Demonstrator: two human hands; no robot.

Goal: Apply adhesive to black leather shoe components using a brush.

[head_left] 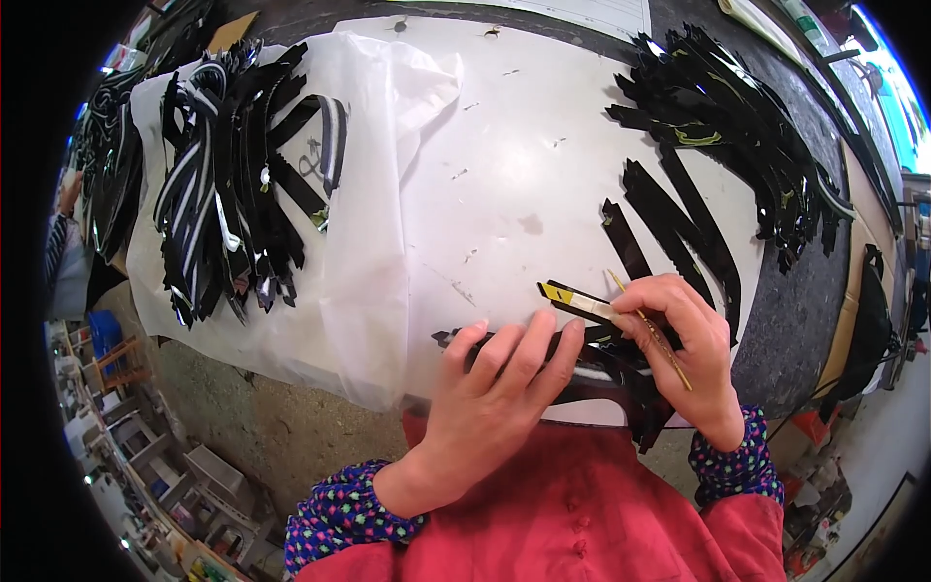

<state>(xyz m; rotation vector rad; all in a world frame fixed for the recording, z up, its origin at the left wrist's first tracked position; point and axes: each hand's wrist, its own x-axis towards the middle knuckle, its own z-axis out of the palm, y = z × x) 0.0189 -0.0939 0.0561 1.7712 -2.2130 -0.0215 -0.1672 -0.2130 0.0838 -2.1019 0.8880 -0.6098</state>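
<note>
My right hand [679, 339] is closed round a thin yellow-brown stick [671, 357] that slants across its fingers. Its fingertips also meet a short piece with a pale middle and a yellow end [580, 302], edged in black. Whether the hand grips that piece or only touches it, I cannot tell. My left hand [499, 403] lies with fingers stretched out over glossy black strips [606, 367] at the table's near edge. Beyond my right hand, several loose black strips [669, 223] with notched ends lie side by side.
A large heap of black strips [727, 126] sits at the far right. Another pile, black with grey-white bands [208, 184], rests on translucent white sheeting [373, 194] at the left. The white work board [495, 213] carries small scraps. A blue chair-like object [105, 335] stands at lower left.
</note>
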